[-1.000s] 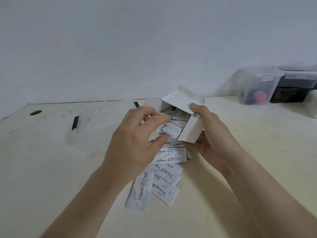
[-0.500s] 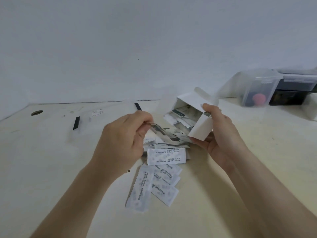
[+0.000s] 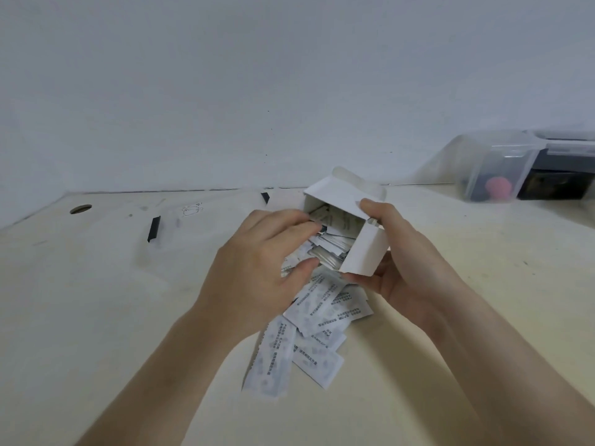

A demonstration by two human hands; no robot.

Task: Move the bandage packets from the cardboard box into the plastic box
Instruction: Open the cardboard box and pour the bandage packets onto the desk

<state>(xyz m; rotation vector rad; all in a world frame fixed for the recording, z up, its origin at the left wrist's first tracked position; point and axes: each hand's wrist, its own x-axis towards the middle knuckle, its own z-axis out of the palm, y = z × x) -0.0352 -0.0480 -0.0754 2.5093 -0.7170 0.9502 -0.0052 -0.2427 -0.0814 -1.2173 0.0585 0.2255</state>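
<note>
Evidently our right hand clamps the cardboard box; our left hand brackets its packets, grip unclear; light, slick, floppy, so we'd pinch several flat; others lie at six o'clock.

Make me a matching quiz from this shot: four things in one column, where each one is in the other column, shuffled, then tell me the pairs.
Things:
1. cardboard box
2. loose bandage packets
3. plastic box
4. longer black strip

Places:
A. far right, at the back
B. held tilted in the right hand
C. lying alone on the left part of the table
D. heaped on the table, centre

Pairs: 1-B, 2-D, 3-A, 4-C
</note>
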